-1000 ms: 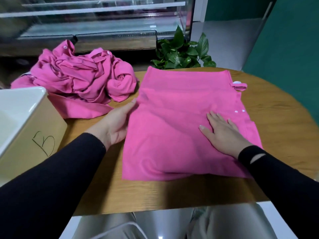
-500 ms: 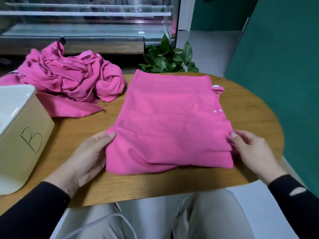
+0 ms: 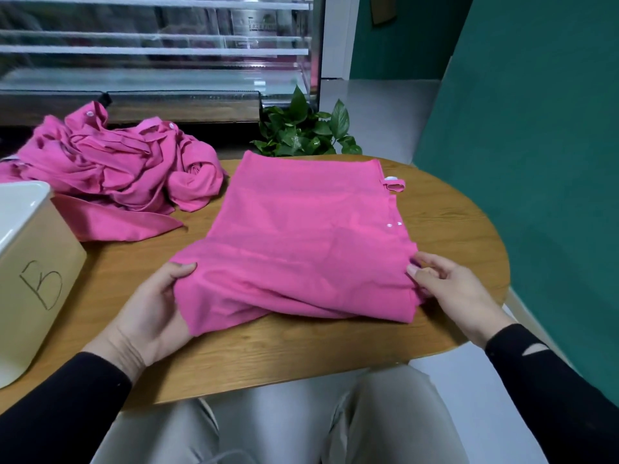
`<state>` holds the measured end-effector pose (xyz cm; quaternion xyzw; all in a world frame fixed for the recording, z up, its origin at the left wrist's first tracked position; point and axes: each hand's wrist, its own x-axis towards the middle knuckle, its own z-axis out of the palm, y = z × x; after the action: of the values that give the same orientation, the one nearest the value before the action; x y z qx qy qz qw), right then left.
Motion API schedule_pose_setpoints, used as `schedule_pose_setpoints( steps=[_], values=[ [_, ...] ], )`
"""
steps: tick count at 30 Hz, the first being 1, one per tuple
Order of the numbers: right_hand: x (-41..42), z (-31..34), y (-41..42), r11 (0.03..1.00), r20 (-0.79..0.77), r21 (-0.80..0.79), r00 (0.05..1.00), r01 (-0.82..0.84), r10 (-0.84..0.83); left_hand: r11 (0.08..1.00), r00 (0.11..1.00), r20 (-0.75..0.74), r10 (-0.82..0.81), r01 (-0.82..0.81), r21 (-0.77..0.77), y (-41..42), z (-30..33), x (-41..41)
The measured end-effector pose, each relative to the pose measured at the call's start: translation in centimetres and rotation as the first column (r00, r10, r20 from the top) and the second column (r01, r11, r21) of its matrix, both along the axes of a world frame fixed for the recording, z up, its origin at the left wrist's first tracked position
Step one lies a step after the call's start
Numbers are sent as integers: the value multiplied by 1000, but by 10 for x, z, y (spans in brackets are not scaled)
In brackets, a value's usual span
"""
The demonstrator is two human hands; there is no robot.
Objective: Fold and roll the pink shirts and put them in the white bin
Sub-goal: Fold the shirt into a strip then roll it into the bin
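Folded pink shirt (image 3: 308, 242): lies flat on the round wooden table (image 3: 445, 229) in front of you, a long panel running away from you, its near end lifted and bunched where you hold it. Two white snaps show near its right edge, and a small pink tab with a white patch sticks out at the far right corner.

Your left hand (image 3: 150, 309): at the near left corner of the folded shirt, thumb laid on top of the cloth and fingers tucked beneath, so you are gripping that corner. Black sleeve to the wrist.

Your right hand (image 3: 449, 289): at the near right edge of the same shirt, thumb and fingertips pinching the layered hem. Black sleeve, with a small slit near the cuff.

Pile of pink shirts (image 3: 117, 175): crumpled in a heap on the far left of the table, well apart from your hands, one flat piece trailing toward the bin. Several white snaps show on it.

White bin (image 3: 37, 272): at the left edge of the table, just beside the pile, a hand-drawn letter B on the side facing you. Only part of its rim and inside is in view.

Green leafy plant (image 3: 304, 132): behind the far edge of the table.

Glass display case (image 3: 160, 55): beyond the table, with shelves inside
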<state>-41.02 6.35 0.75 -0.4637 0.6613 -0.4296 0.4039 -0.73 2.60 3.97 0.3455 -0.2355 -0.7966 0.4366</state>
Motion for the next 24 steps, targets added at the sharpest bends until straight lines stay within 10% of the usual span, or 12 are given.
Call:
schedule_pose_setpoints(
  steps=[7, 17, 24],
  values=[
    [0, 4, -20, 995, 350, -62, 935, 79, -53, 995, 993, 66, 95, -94, -23, -20, 13, -2],
    [1, 16, -33, 950, 123, 258, 981, -176, 149, 990, 990, 75, 116, -110, -86, -29, 37, -20],
    [-2, 11, -32, 986, 252, 130, 965, -103, 68, 989, 989, 48, 138, -134, -69, -31, 32, -17]
  ],
)
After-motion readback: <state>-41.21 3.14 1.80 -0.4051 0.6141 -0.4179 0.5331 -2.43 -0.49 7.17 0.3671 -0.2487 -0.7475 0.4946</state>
